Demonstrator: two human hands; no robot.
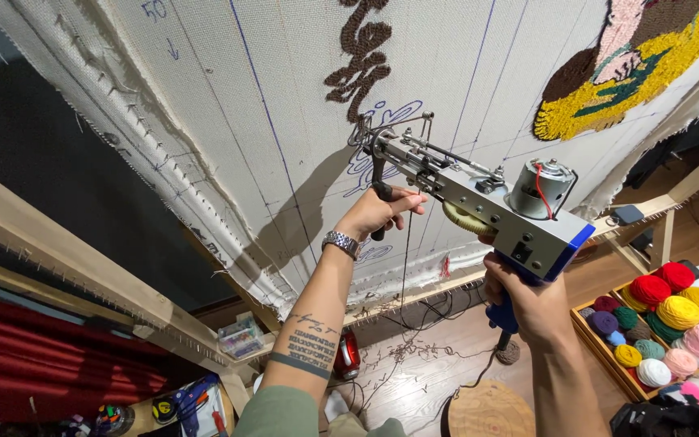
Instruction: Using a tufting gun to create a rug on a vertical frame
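A grey and blue tufting gun [479, 202] points at a stretched white cloth [269, 105] on a wooden frame [58, 259]. My left hand [378, 212], with a metal watch on the wrist, grips the gun's black front handle. My right hand [527, 301] holds the blue rear grip under the motor. The gun's needle end [366, 133] sits at the cloth just below a brown tufted patch [362, 57]. Dark yarn [404, 267] hangs from the gun toward the floor.
A yellow, brown and pink tufted patch [633, 65] fills the cloth's upper right. A wooden tray of several coloured yarn balls [661, 324] stands at the right. A round wooden stool [491, 409] is below. Yarn scraps and cables lie on the wooden floor [414, 356]. Tools sit lower left.
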